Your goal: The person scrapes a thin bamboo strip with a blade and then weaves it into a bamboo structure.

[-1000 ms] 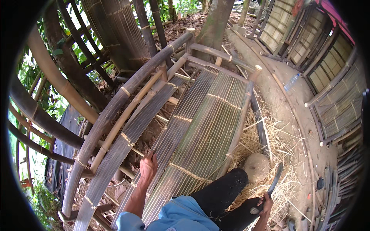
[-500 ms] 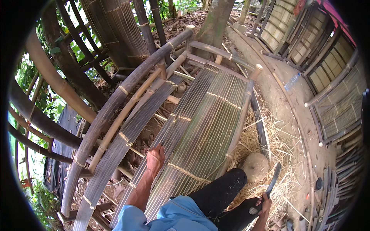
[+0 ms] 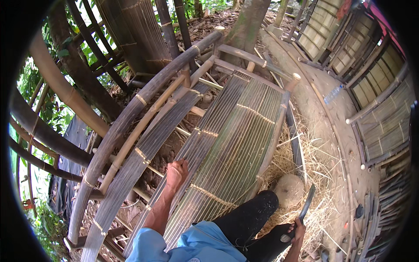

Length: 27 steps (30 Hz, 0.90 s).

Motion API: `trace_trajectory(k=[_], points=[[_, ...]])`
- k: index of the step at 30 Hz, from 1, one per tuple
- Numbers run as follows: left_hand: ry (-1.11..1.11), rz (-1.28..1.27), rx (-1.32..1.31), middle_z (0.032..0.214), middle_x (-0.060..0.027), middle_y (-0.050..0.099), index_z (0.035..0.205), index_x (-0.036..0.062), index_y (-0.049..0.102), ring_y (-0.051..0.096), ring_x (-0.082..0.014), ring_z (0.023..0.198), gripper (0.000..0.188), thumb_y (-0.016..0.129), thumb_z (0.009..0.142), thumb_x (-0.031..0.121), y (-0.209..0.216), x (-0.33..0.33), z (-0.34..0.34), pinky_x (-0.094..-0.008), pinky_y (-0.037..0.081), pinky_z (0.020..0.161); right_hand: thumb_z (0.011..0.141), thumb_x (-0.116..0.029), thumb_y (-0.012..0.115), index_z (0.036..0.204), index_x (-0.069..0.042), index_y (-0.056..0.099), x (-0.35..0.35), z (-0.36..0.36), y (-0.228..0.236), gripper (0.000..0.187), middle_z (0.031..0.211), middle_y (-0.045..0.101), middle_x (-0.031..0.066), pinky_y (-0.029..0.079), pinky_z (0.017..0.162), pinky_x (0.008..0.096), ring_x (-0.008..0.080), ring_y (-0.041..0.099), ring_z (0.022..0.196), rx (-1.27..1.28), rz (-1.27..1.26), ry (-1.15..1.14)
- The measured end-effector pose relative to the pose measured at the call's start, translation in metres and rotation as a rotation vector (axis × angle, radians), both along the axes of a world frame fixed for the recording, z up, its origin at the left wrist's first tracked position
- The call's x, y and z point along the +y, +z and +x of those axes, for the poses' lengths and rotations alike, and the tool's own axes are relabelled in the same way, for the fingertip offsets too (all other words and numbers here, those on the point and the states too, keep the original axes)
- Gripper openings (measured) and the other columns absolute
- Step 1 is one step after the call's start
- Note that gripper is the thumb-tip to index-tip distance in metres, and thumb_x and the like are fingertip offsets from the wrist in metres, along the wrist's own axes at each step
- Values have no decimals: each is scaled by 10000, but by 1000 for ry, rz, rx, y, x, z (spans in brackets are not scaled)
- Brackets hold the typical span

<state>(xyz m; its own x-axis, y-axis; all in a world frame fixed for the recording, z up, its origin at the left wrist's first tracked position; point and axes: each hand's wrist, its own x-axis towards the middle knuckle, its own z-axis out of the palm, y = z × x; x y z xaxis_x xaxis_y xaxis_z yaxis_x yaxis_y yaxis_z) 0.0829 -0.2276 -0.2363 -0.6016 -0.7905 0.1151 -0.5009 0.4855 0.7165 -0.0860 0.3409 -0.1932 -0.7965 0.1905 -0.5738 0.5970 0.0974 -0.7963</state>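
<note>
Bamboo slats lie under our left hand (image 3: 176, 174), whose fingers are curled loosely over the near edge of the slat panel (image 3: 235, 144), pressing on it rather than closing around anything. Our right hand (image 3: 298, 229) is wrapped tightly around the handle of a long knife (image 3: 305, 204), its blade pointing up and away from us above the straw (image 3: 318, 174). From the left hand outward, we read the panel as largely assembled: many thin strips lie side by side along its length, and several pale cross bindings tie them at intervals from the near end to the far end. A second, darker and narrower strip mat (image 3: 144, 148) lies just beside the panel on the left, also bound at intervals, resting against a thick curved bamboo pole (image 3: 131, 118). Between the two mats we see an open gap with cross sticks and bare earth showing, so we judge the covering of the frame to be incomplete there. Our dark trouser leg (image 3: 248, 218) rests against the panel's near right corner. A rounded stone (image 3: 289, 190) sits in the straw close to the knife. Further bamboo panels (image 3: 375, 87) stand well apart on the right.
</note>
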Motion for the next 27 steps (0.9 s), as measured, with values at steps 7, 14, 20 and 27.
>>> trace_trajectory(k=[7, 14, 20, 27], points=[[-61, -150, 64, 650, -310, 569, 699, -23, 648, 620, -439, 565, 238, 667, 887, 120, 18, -34, 1, -484, 480, 541, 940, -241, 668, 853, -68, 541, -8, -6, -1, 231, 641, 507, 41, 442, 403, 298, 144, 495, 478, -2, 26, 20], [-141, -202, -93, 660, -252, 632, 712, 34, 696, 656, -416, 617, 301, 640, 918, 247, 15, -76, -30, -481, 517, 603, 942, -236, 663, 892, -74, 533, -15, -11, -3, 213, 642, 512, 33, 435, 397, 288, 143, 493, 476, -5, 7, 73], [68, -164, -155, 786, -238, 693, 838, 55, 749, 680, -425, 780, 261, 669, 878, 300, -18, -57, -28, -501, 558, 750, 926, -222, 722, 853, -63, 530, -32, -5, 4, 259, 551, 484, 25, 397, 358, 285, 130, 466, 401, 248, 236, 302], [83, -203, -122, 1040, -224, 676, 1256, 110, 653, 613, -388, 1010, 441, 722, 840, 239, -24, -28, 83, -462, 501, 891, 895, -206, 743, 912, -4, 606, -165, -17, 44, 244, 649, 538, 35, 440, 569, 307, 148, 500, 576, 735, 609, 888]])
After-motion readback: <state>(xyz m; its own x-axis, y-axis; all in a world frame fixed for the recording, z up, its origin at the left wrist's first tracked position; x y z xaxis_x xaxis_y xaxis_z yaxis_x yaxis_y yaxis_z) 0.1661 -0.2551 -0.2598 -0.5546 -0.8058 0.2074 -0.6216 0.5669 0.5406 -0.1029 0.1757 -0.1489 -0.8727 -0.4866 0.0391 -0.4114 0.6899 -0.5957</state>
